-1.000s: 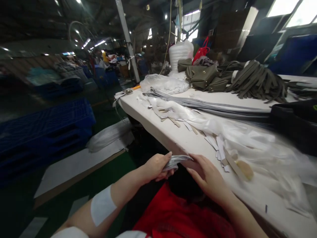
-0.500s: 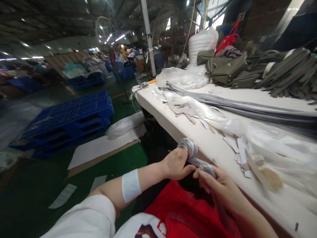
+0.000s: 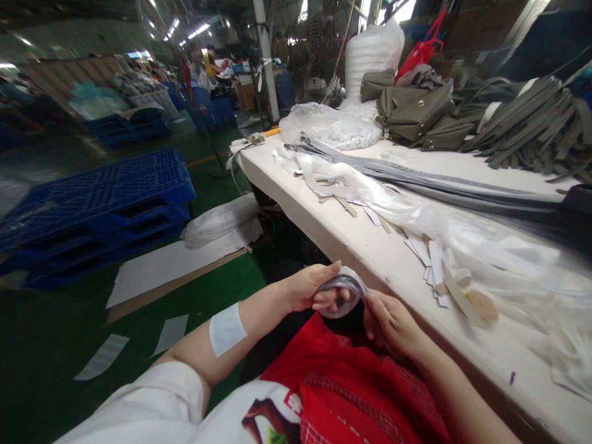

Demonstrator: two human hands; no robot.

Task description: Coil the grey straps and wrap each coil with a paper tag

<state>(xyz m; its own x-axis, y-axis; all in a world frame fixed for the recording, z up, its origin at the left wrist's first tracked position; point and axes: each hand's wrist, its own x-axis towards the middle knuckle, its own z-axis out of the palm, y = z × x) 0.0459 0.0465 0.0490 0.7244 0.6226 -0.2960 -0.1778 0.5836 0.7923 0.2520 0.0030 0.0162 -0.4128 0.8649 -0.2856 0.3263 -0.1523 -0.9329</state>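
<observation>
A coil of grey strap [image 3: 349, 285], with a shiny film-like surface, is held up in front of my lap near the table edge. My left hand [image 3: 319, 288] grips its left side, thumb on top and fingers curled through the middle. At the coil's right edge, my right hand [image 3: 391, 320] pinches the band between thumb and fingers. The lower fingers of the right hand are partly hidden. Long grey straps [image 3: 416, 179] lie in a bundle across the white table [image 3: 300, 213], beyond both hands.
Clear plastic film [image 3: 402, 213] and cut card strips [image 3: 432, 265] lie along the table. Olive bags [image 3: 416, 114] and a pile of dark strips [image 3: 531, 123] are at the back. Blue pallets [image 3: 102, 209] and a white sheet [image 3: 166, 265] occupy the floor on the left.
The coil has turned to show its round open side, and my left fingers now reach through it. My right hand has shifted to the coil's edge. The view has swung slightly right.
</observation>
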